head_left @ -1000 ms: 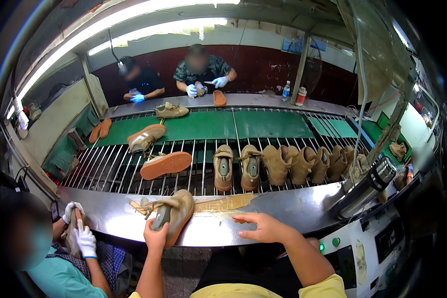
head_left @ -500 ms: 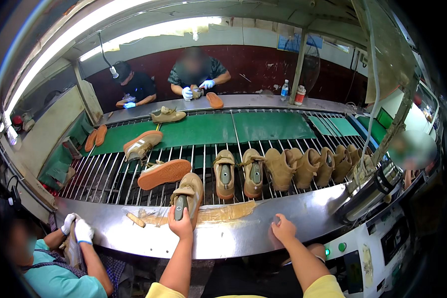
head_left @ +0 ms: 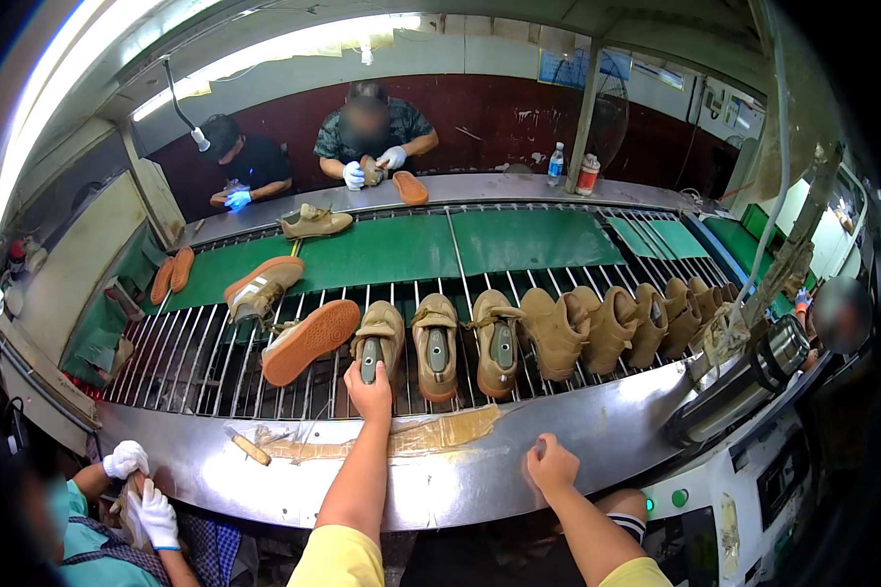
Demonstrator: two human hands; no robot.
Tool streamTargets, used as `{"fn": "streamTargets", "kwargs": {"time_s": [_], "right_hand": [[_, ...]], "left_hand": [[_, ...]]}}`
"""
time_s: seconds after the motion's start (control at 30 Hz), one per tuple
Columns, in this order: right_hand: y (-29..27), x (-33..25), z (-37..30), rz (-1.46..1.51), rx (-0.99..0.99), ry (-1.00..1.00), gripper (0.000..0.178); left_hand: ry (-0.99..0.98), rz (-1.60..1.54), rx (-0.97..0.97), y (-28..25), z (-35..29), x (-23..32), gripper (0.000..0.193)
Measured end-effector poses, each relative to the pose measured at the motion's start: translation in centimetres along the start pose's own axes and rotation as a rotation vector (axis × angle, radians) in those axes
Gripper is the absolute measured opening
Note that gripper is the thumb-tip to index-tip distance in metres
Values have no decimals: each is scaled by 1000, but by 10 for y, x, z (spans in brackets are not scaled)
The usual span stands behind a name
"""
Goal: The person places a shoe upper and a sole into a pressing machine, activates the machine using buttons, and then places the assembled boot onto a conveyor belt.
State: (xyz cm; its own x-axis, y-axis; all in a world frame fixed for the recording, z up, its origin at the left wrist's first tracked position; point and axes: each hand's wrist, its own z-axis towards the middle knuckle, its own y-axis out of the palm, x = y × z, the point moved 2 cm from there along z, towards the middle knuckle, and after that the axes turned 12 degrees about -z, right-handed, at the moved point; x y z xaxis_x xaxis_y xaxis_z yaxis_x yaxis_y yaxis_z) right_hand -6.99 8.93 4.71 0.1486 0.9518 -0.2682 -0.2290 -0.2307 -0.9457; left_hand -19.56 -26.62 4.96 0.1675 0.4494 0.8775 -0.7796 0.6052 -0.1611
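Observation:
My left hand [head_left: 369, 394] is closed on the heel end of a tan shoe [head_left: 380, 323] with a grey-green last inside it. That shoe stands upright on the metal bars of the rack [head_left: 215, 382], toe pointing away from me. Just right of it stand two more lasted tan shoes, a nearer one [head_left: 436, 342] and another [head_left: 497, 342]. Above the front metal ledge [head_left: 597, 421], my right hand [head_left: 553, 463] is curled closed; a small dark bit shows at its fingers, too little to name. Left of the held shoe, a tan shoe [head_left: 308, 342] lies tipped, its orange sole showing.
Several tan shoe uppers [head_left: 555, 338] line the rack to the right. Another shoe [head_left: 264, 287] lies tipped on green sheeting [head_left: 382, 249]. A steel flask [head_left: 734, 391] leans at right. A co-worker's gloved hands [head_left: 147, 499] hold a shoe at lower left; two people work across the rack.
My left hand has moved the shoe away from me, from above the ledge onto the bars beside the other two lasted shoes. My right hand stays closed above the ledge.

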Motion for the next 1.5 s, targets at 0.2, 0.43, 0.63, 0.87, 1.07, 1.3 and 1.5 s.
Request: {"fn": "streamTargets", "kwargs": {"time_s": [0.2, 0.43, 0.63, 0.87, 1.07, 1.3, 1.5], "right_hand": [[1, -2, 2, 3, 63, -23, 26], [-1, -8, 5, -23, 14, 8, 25], [0, -6, 4, 22, 43, -19, 26], [3, 0, 1, 17, 45, 30, 29], [-5, -13, -1, 67, -19, 33, 29], [-15, -5, -16, 250, -57, 66, 36], [-64, -62, -80, 1556, -803, 182, 59]], "left_hand": [[228, 69, -317, -65, 21, -35, 56], [563, 1164, -613, -97, 131, -68, 75], [532, 1592, -714, -78, 167, -108, 69], [225, 1223, -874, -50, 167, 17, 96], [-52, 422, -606, -159, 159, 43, 75], [-706, -1099, -551, -240, -21, 133, 75], [-1075, -1769, -856, -183, -154, 143, 86]]}}
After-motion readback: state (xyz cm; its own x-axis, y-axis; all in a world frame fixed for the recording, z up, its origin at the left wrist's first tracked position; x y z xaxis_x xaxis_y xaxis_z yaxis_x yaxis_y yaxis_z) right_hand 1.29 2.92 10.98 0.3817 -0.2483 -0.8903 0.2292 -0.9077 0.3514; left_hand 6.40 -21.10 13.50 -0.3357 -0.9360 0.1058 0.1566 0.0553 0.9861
